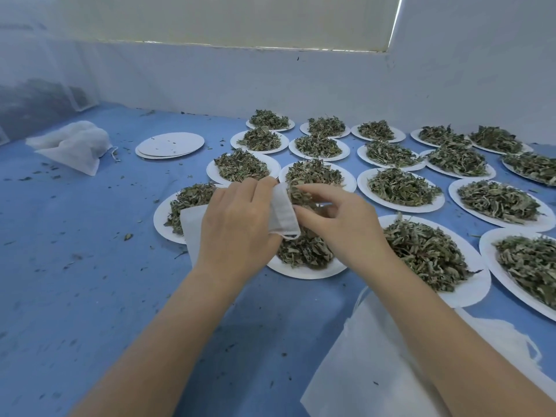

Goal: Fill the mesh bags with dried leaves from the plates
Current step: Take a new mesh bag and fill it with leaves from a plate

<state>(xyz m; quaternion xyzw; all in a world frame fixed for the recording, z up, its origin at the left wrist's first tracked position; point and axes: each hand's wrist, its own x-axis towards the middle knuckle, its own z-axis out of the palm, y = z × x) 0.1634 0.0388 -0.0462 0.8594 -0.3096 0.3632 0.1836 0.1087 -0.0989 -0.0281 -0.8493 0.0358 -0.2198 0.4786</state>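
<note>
My left hand (237, 224) grips the rim of a white mesh bag (282, 212), holding its mouth towards the right; the bag's body hangs behind my wrist. My right hand (334, 218) pinches a clump of dried leaves (298, 194) at the bag's mouth. Both hands hover over a white plate (304, 270) heaped with dried leaves. Several more leaf-filled plates (400, 188) spread to the right and back.
Empty stacked plates (170, 145) lie at the back left, with filled mesh bags (75, 145) further left. A pile of flat empty bags (370, 365) lies under my right forearm. Leaf crumbs litter the blue cloth (90, 281). A white wall closes off the back.
</note>
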